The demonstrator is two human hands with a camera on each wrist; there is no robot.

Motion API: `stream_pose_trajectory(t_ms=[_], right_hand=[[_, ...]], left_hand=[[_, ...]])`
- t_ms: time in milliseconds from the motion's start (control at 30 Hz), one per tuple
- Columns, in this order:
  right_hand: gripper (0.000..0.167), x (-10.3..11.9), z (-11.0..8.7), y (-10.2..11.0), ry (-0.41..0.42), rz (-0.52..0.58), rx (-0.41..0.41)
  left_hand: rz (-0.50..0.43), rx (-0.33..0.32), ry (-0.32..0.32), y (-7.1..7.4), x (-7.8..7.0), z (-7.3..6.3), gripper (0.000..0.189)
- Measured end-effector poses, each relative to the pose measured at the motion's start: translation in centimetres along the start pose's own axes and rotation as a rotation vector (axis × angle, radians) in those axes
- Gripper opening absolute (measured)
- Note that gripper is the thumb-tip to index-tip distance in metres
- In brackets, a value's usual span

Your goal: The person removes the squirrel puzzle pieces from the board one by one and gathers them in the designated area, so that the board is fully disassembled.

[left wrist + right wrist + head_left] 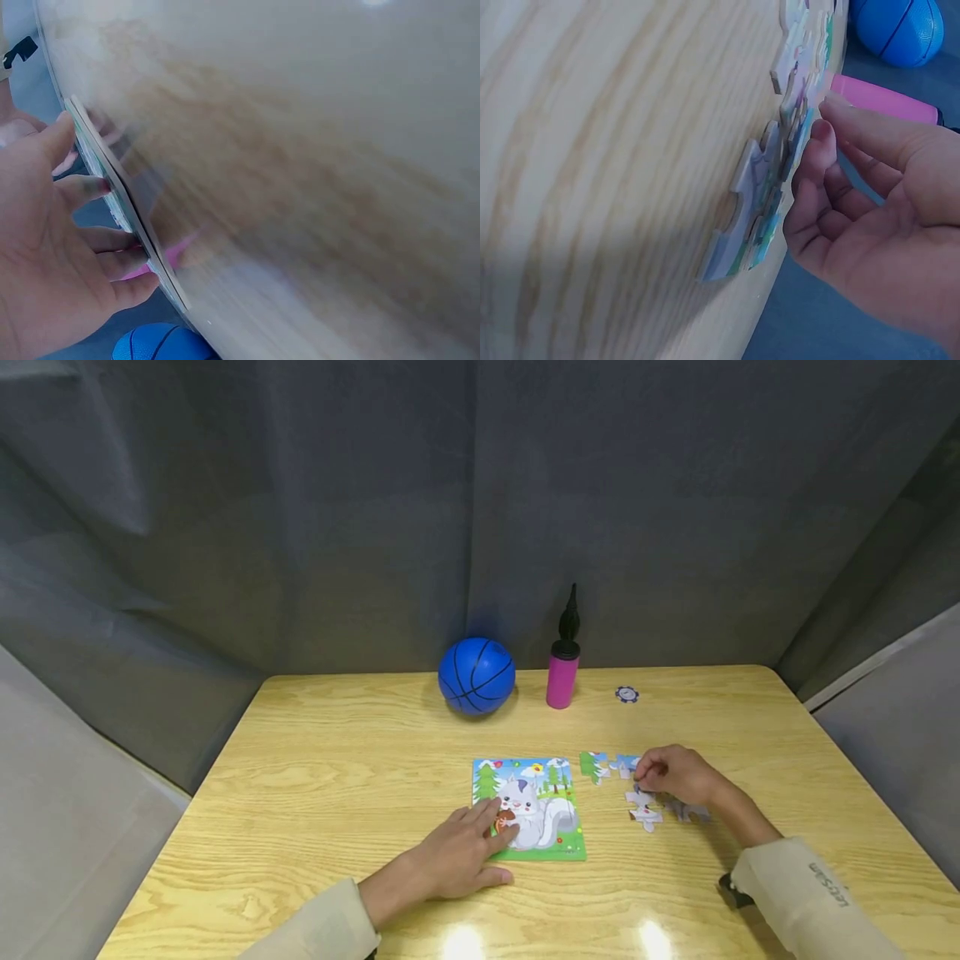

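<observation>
A square picture board point(555, 843) with a white squirrel, trees and sky lies flat on the table. My left hand point(461, 852) rests on its lower left part, fingers spread; the left wrist view shows the fingertips on the board's face and the thumb at its edge. Loose jigsaw pieces point(645, 814) lie to the right of the board. Over them hovers my right hand point(675, 774), fingers bent. In the right wrist view the thumb point(855, 120) and index fingertip are slightly apart, close above the pieces point(739, 202), with nothing visible between them.
A blue ball point(477, 677) stands at the table's back, near a magenta pump point(562, 677) with a black nozzle. To their right lies a round chip point(627, 694). A dark curtain point(360, 510) hangs behind the wooden table point(322, 760).
</observation>
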State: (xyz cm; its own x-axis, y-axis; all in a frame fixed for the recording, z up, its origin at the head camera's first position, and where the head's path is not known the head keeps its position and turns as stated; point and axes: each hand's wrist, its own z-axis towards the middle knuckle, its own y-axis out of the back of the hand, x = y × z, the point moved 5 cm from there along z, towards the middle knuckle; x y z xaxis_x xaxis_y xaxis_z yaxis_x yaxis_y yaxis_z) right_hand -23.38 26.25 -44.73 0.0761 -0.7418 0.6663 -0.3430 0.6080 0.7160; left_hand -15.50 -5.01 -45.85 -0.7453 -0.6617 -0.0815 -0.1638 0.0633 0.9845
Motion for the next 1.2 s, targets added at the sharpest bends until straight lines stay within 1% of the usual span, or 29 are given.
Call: stream_pose_trajectory(t_ms=[100,233,367,533,667,800,967,1033,1200], right_hand=[[0.009,0.4,0.1,0.1,0.012,0.005,0.000],[0.009,1.2,0.5,-0.1,0.057,0.015,0.012],[0.008,2.1,1.1,-0.6,0.099,0.022,0.016],[0.010,3.4,2.0,-1.4,0.117,0.024,0.014],[0.010,4.9,2.9,-2.3,0.118,0.034,0.029],[0.007,6.6,3.8,-3.6,0.112,0.052,0.057],[0.004,8.4,5.0,-5.4,0.147,0.055,0.090],[0.004,9.1,5.4,-6.0,0.169,0.041,0.096],[0.004,10.5,5.9,-7.4,0.186,0.014,0.104]], left_hand=[[-0.003,0.000,0.003,0.0,0.1,-0.1,0.065],[-0.016,0.002,0.000,0.0,0.1,-0.2,0.065],[-0.014,-0.002,-0.005,0.1,0.2,-0.3,0.065],[-0.019,0.005,0.000,0.0,0.3,-0.4,0.065],[-0.032,0.001,-0.002,0.0,0.4,-0.5,0.065],[-0.035,-0.015,-0.010,0.0,0.4,-0.6,0.065],[-0.029,-0.017,0.002,0.0,0.7,-0.8,0.067],[-0.022,-0.021,0.009,0.0,0.9,-1.0,0.069],[-0.033,-0.014,0.031,-0.1,1.3,-1.5,0.075]])
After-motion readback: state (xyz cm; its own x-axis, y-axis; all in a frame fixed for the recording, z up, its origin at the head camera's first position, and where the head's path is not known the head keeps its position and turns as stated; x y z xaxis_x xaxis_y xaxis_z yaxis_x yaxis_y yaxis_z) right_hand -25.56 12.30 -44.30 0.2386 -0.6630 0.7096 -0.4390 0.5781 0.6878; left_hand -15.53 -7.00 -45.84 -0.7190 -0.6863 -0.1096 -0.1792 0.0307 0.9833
